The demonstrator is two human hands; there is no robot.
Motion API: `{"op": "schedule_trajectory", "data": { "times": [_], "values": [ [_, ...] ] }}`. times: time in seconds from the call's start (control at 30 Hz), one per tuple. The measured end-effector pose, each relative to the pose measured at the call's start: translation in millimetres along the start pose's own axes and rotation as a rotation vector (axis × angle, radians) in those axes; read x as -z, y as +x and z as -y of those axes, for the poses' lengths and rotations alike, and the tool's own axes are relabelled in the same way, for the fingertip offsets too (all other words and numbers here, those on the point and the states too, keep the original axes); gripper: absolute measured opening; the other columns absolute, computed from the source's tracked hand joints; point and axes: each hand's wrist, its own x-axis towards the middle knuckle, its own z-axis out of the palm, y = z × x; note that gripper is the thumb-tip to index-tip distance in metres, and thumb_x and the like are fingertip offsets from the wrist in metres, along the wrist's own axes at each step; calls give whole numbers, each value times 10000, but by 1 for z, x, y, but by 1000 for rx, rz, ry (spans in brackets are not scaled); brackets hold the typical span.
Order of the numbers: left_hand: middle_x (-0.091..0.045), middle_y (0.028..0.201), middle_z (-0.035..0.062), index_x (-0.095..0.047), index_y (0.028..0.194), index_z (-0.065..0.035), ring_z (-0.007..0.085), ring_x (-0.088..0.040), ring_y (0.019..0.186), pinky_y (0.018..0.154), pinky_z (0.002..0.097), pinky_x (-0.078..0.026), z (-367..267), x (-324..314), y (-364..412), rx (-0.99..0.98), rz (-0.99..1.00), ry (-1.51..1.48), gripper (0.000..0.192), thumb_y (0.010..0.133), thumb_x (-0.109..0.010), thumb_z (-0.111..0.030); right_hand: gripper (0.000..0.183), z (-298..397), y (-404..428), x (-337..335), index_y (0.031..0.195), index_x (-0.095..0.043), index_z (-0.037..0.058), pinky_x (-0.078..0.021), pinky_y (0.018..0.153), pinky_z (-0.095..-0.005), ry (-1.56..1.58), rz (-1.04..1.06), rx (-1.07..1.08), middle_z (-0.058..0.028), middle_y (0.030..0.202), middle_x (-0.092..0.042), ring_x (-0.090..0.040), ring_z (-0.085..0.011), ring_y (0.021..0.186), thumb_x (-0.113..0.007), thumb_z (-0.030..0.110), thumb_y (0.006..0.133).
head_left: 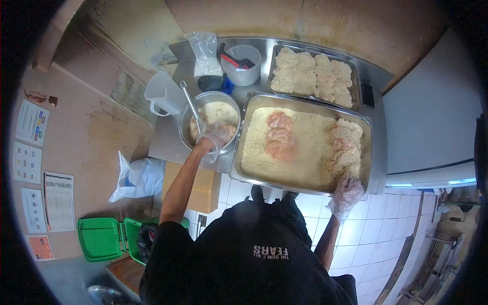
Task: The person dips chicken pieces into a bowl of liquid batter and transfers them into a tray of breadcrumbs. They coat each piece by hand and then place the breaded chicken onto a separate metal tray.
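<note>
My left hand (212, 140), in a clear plastic glove, reaches into a round metal bowl (183, 139) of pale liquid batter (219, 112). Raw meat pieces (227, 130) lie around its fingertips, which I cannot make out. A wire whisk (193, 108) leans in the bowl beside this hand. My right hand (346, 195), gloved likewise, is at the near right corner of a large steel tray (301, 100). Its fingers touch crumb-coated pieces (345, 146) heaped along the tray's right side; whether they grip any is unclear. Three raw meat pieces (280, 134) rest on the crumbs (253, 152) at left.
Behind stands a smaller tray (356, 89) of coated pieces, with a dark phone-like object (367, 95) beside it. A plastic jug (164, 93), a clear bag (206, 53) and a plastic tub (244, 76) line the steel table (167, 143). Below are a cardboard box (206, 190) and green bin (100, 238).
</note>
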Motion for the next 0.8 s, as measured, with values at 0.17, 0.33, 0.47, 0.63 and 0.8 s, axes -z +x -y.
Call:
{"op": "schedule_trajectory", "data": {
  "times": [0.17,0.33,0.47,0.63,0.8],
  "values": [
    [-650,1009,79,-535,1244,-72,163,-614,790,676,287,-522,-3,5,6,508,7,-510,388,862,-578,-22,328,1,-3,3,698,-522,-35,-386,598,-487,-21,27,-31,-210,700,-543,-519,-380,648,-650,210,873],
    [-665,1023,100,-516,1258,-34,172,-624,701,606,291,-530,15,20,8,-384,199,367,418,852,-589,28,368,6,2,0,653,-497,-34,-366,599,-486,22,73,-82,-213,655,-510,-501,-383,644,-636,213,886],
    [-649,1066,116,-512,1253,-15,193,-654,851,698,299,-553,-36,23,7,597,100,-802,426,847,-639,-24,380,-18,-6,-12,640,-496,-32,-359,584,-468,-20,-61,-5,-214,628,-491,-490,-382,619,-629,219,893],
    [-594,1225,188,-443,1322,-15,296,-605,1119,961,366,-525,-24,27,-9,487,58,-859,444,896,-565,-1,345,-5,-2,-5,684,-524,-33,-369,599,-484,-73,16,36,-219,674,-524,-510,-387,649,-632,220,891],
    [-621,1153,178,-573,1204,-29,308,-634,1013,813,394,-545,7,33,-15,-59,112,423,403,902,-611,-293,327,-3,-3,-1,783,-549,-43,-401,670,-507,-9,106,-99,-234,762,-561,-530,-403,721,-646,252,884]
  ]
}}
